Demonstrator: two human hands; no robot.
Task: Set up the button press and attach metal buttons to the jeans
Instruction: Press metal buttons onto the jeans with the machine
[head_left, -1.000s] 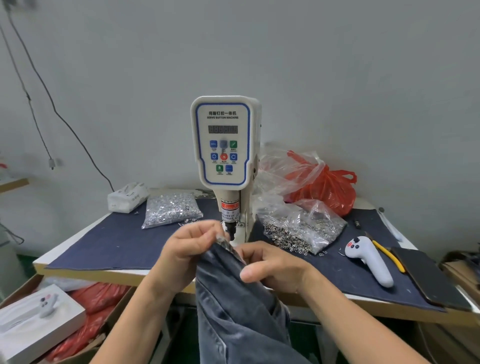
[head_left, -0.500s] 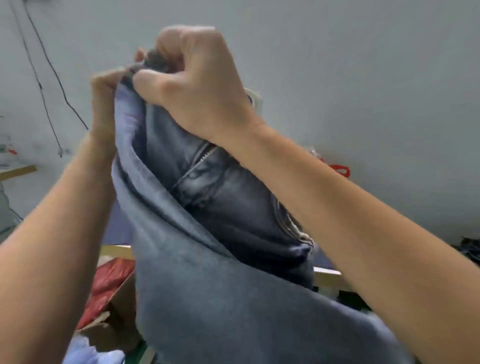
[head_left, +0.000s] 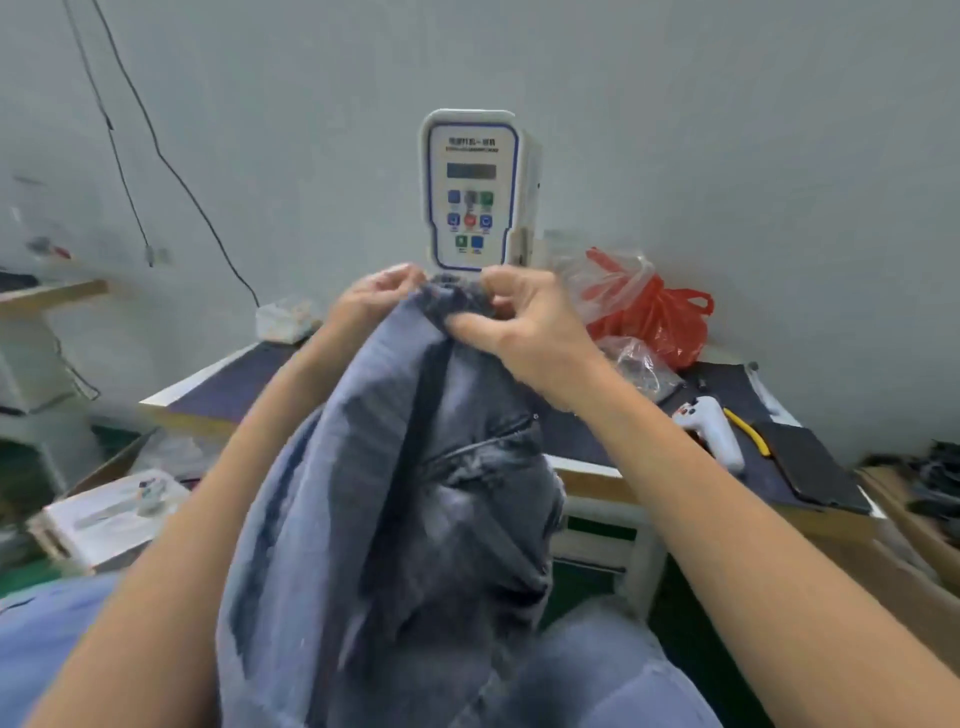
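Note:
Grey-blue jeans (head_left: 405, 519) hang in front of me, held up by the waistband. My left hand (head_left: 376, 299) pinches the band's left part. My right hand (head_left: 519, 322) grips the bunched band just to its right. Both hands are in front of the lower end of the white button press (head_left: 475, 192), whose blue-edged control panel rises above them. The press head and die are hidden behind the hands and the fabric. A clear bag of metal buttons (head_left: 631, 364) lies on the table right of my right wrist.
The table (head_left: 223, 395) has a dark blue cloth top. A red plastic bag (head_left: 654, 317), a white handheld controller (head_left: 711, 431), yellow-handled pliers (head_left: 748, 431) and a black phone (head_left: 810, 467) lie at the right. A white box (head_left: 283, 319) sits back left. Boxes stand on the floor at lower left.
The jeans were lifted high, close to the camera, half a second ago. Both hands have since lowered them in front of the press, still holding the waistband.

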